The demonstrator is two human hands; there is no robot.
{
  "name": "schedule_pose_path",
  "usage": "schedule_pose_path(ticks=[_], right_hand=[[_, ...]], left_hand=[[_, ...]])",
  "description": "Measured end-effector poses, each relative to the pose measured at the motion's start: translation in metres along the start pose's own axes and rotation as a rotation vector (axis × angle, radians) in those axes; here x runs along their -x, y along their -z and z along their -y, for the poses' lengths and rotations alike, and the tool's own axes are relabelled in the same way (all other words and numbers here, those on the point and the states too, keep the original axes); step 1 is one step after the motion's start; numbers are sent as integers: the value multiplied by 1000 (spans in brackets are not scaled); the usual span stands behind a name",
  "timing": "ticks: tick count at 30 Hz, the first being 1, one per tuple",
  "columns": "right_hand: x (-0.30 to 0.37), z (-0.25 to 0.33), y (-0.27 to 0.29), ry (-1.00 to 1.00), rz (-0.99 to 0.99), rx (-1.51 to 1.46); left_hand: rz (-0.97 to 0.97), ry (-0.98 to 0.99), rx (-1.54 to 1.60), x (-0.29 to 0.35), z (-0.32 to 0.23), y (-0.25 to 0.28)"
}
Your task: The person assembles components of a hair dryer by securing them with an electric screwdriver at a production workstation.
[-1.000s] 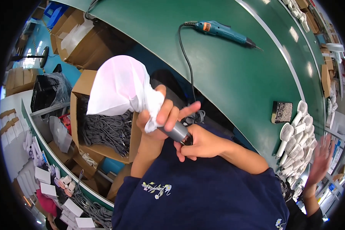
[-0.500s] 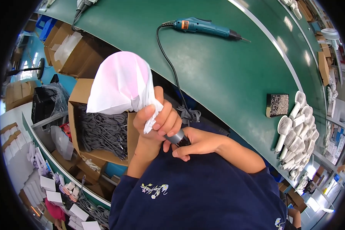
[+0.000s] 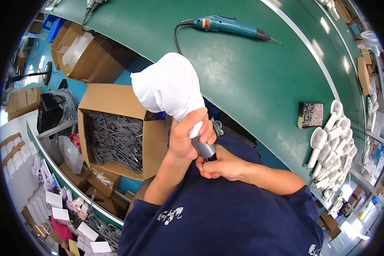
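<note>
The white cover (image 3: pixel 170 87) was in the middle of the frame, a bit above the center, puffed out at the top and bunched up below. The left hand (image 3: pixel 185 138) was wrapped tight around its bunched part, at the top of the grey handle (image 3: pixel 205 149). The right hand (image 3: pixel 224 165) was pinching the dark low end of the handle. Half a second before, the cover was further left, looked wider and had pink showing through; now it had turned, and it looked whiter and thinner. It also hid more of the cord (image 3: pixel 177 37) of the green driver (image 3: pixel 226 25), which lay on the table (image 3: pixel 260 89) at the top. The open box (image 3: pixel 111 99) of grey wires (image 3: pixel 115 138) at the left showed more. The white brushes (image 3: pixel 333 145) stayed piled at the right.
</note>
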State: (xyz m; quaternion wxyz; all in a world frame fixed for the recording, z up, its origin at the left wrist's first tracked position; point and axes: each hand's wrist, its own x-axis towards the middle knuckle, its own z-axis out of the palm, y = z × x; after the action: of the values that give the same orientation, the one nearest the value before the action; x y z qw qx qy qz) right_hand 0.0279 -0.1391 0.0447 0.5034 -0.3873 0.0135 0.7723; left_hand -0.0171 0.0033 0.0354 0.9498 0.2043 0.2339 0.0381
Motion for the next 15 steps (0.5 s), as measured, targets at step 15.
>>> schedule_pose_path(ticks=[15], right_hand=[[-23, -12, 12, 186, -226, 466]], left_hand=[[-489, -261, -104, 6, 8, 8]])
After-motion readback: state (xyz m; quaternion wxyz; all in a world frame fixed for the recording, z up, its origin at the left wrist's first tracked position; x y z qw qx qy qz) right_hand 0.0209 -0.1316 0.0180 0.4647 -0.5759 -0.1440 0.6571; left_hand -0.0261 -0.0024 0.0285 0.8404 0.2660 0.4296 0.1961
